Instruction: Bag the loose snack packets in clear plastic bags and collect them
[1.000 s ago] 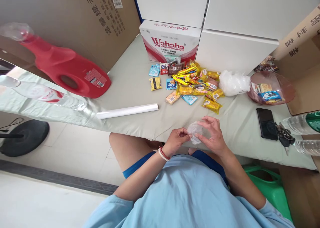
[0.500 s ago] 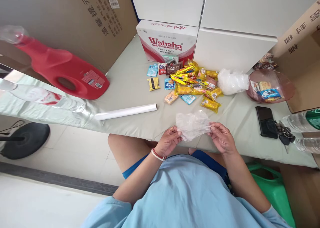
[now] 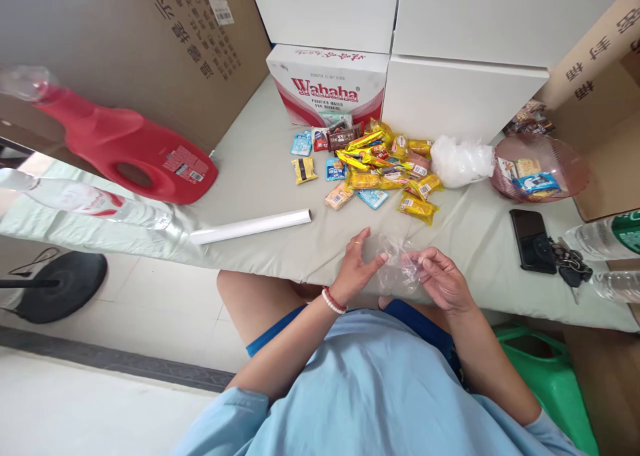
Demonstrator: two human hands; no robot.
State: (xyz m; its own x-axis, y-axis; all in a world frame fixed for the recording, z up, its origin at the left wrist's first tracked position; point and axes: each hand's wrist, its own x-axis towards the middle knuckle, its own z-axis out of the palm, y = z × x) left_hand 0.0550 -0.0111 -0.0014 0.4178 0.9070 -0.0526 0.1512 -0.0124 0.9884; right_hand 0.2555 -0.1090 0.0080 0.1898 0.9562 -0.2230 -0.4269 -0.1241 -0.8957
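A thin clear plastic bag [image 3: 399,277], crumpled and see-through, hangs between my hands above the front edge of the covered table. My right hand [image 3: 447,281] pinches its right side between thumb and fingers. My left hand [image 3: 355,269], with a beaded bracelet on the wrist, has its thumb and fingers spread apart at the bag's left side; the thumb tip reaches the plastic. Beyond the bag lies a pile of wrapped snacks [image 3: 373,165], mostly in yellow wrappers. A bundle of white plastic bags [image 3: 461,163] rests right of the pile.
A pink clear bowl [image 3: 575,183] with a few snack packs stands at the right, near a phone [image 3: 533,241], keys [image 3: 570,263] and bottles. At left are a white roll [image 3: 253,227], a water bottle [image 3: 85,199] and a red jug [image 3: 145,153]. A Wahaha carton [image 3: 327,86] stands behind.
The bag has gone from a flat stretched sheet to a loose, crumpled shape. My left hand has let go of its edge, spread its fingers and moved slightly right; my right hand still pinches.
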